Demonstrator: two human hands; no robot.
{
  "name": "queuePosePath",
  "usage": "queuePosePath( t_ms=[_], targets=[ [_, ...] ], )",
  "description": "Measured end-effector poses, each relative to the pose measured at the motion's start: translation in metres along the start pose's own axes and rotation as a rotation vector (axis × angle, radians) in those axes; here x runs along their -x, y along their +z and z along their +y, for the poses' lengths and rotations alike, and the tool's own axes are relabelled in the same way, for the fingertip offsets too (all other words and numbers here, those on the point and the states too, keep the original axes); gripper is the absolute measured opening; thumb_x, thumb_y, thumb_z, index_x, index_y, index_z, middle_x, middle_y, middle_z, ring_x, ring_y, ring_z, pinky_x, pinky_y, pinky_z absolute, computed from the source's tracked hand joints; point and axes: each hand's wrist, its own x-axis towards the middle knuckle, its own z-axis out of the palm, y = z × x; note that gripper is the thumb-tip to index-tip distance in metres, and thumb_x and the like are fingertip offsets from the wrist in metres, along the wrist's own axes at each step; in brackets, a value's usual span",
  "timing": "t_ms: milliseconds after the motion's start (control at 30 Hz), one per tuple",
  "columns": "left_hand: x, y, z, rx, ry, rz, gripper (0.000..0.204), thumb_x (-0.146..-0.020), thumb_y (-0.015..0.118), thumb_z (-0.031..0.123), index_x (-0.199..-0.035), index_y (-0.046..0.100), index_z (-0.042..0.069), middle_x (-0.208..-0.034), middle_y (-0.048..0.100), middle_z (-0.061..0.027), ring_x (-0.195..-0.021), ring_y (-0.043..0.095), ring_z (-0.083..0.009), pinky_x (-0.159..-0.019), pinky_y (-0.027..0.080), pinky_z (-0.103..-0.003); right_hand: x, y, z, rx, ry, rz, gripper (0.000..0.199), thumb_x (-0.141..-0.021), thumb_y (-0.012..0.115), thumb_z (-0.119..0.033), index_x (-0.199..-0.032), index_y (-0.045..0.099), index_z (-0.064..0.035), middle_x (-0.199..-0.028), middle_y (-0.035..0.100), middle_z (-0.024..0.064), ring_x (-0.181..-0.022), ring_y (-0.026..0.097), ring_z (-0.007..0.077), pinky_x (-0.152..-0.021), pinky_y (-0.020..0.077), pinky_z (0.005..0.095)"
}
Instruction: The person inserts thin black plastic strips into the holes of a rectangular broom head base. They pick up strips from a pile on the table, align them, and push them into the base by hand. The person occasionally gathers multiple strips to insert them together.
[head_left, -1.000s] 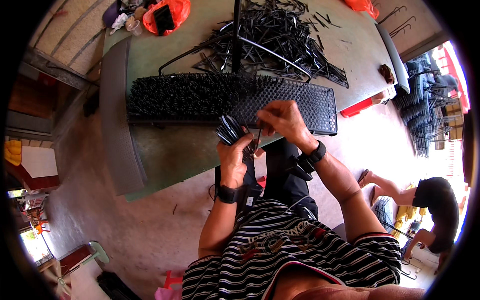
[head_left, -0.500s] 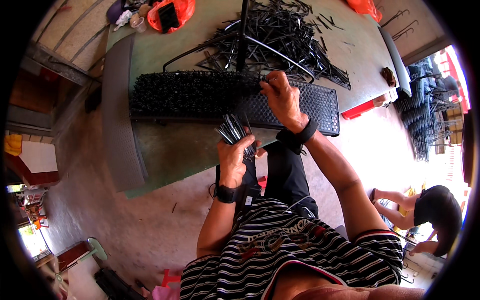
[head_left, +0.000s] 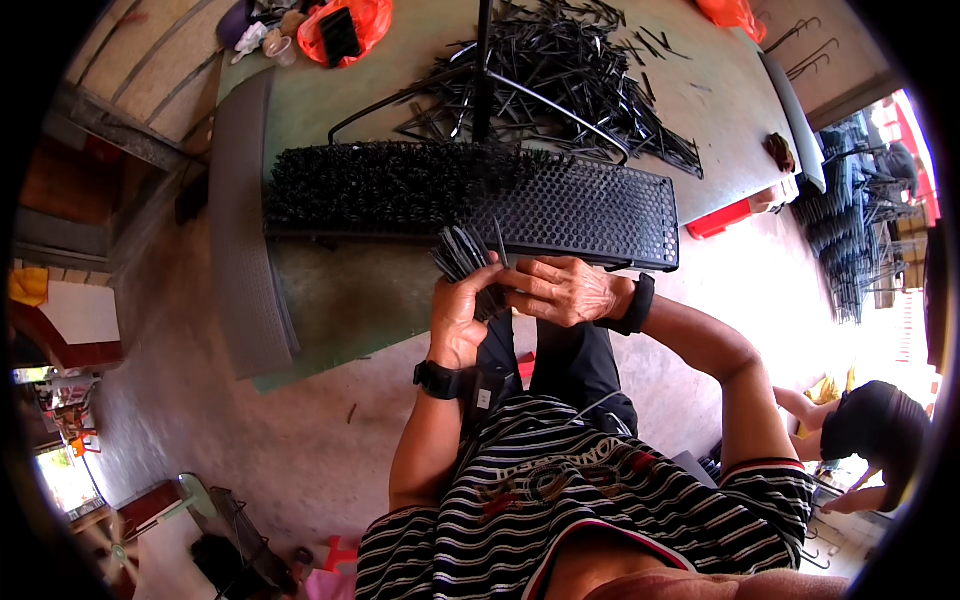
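Note:
My left hand (head_left: 458, 318) is closed around a bundle of thin black strips (head_left: 460, 254), their tips fanning upward. Against it, my right hand (head_left: 568, 292) has its fingers pinched at the bundle's right side, where a single black strip (head_left: 501, 238) sticks up apart from the others. Just beyond both hands lies a long black panel full of holes (head_left: 610, 205). Dense black tufts (head_left: 370, 190) cover its left and middle part, while the holes at its right end are bare. A bent black metal frame (head_left: 560, 113) rises behind the panel.
A large heap of loose black strips (head_left: 570, 75) covers the far side of the green table (head_left: 340, 320). A grey sheet (head_left: 243, 230) bends over the table's left edge. An orange bag with a black phone (head_left: 340, 36) lies far left. Another person (head_left: 870, 430) is at the right.
My right hand has come back from the panel's bare holes, down and left to the bundle. My left hand stays nearly in place, still gripping the strips. The other person has shifted slightly.

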Motion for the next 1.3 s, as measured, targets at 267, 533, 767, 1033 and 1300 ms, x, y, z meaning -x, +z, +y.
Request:
queuePosePath(
  t_ms=[267, 533, 767, 1033, 1300],
  targets=[
    [0.003, 0.004, -0.003, 0.01, 0.0, 0.031, 0.014, -0.076, 0.067, 0.003, -0.09, 0.063, 0.005, -0.078, 0.064, -0.0054, -0.064, 0.063, -0.0178, -0.05, 0.052, -0.031, 0.01, 0.003, 0.002, -0.01, -0.018, 0.087, 0.039, -0.065, 0.059, -0.011, -0.101, 0.056, 0.0045, -0.111, 0.055, 0.0238, -0.086, 0.061, 0.028, -0.066, 0.0544, 0.0332],
    [0.008, 0.008, 0.003, -0.048, 0.107, 0.132, 0.021, -0.073, 0.068, -0.002, -0.092, 0.062, 0.001, -0.077, 0.063, -0.0063, -0.062, 0.064, -0.0197, -0.052, 0.052, -0.03, 0.004, -0.002, 0.003, -0.073, 0.03, 0.094, 0.028, -0.071, 0.066, -0.007, -0.094, 0.057, 0.0057, -0.098, 0.058, 0.0199, -0.081, 0.064, 0.0279, -0.055, 0.0539, 0.0294],
    [0.02, 0.005, 0.004, -0.177, 0.154, 0.019, 0.025, -0.071, 0.066, -0.005, -0.095, 0.062, 0.0, -0.079, 0.063, -0.0067, -0.064, 0.066, -0.0226, -0.052, 0.053, -0.031, -0.022, -0.01, 0.016, -0.368, 0.941, 0.605, 0.018, -0.081, 0.059, 0.004, -0.099, 0.058, 0.0025, -0.085, 0.066, 0.0124, -0.077, 0.068, 0.0193, -0.06, 0.0528, 0.0237],
    [0.017, -0.001, -0.001, -0.229, 0.197, 0.044, 0.016, -0.072, 0.065, -0.004, -0.087, 0.063, -0.003, -0.078, 0.063, -0.0084, -0.06, 0.064, -0.0216, -0.051, 0.051, -0.03, -0.043, 0.008, 0.04, -0.312, 0.94, 0.645, 0.012, -0.085, 0.058, 0.001, -0.097, 0.054, 0.0024, -0.079, 0.065, 0.0096, -0.075, 0.068, 0.0168, -0.058, 0.0527, 0.0227],
    [0.018, -0.005, 0.0, -0.162, 0.226, 0.089, 0.013, -0.071, 0.068, -0.002, -0.083, 0.063, -0.004, -0.076, 0.065, -0.0107, -0.06, 0.065, -0.022, -0.052, 0.051, -0.03, -0.047, 0.015, 0.049, -0.21, 0.821, 0.578, 0.011, -0.084, 0.058, 0.002, -0.094, 0.055, 0.0013, -0.077, 0.063, 0.0119, -0.069, 0.068, 0.019, -0.054, 0.0513, 0.0254]
  ],
)
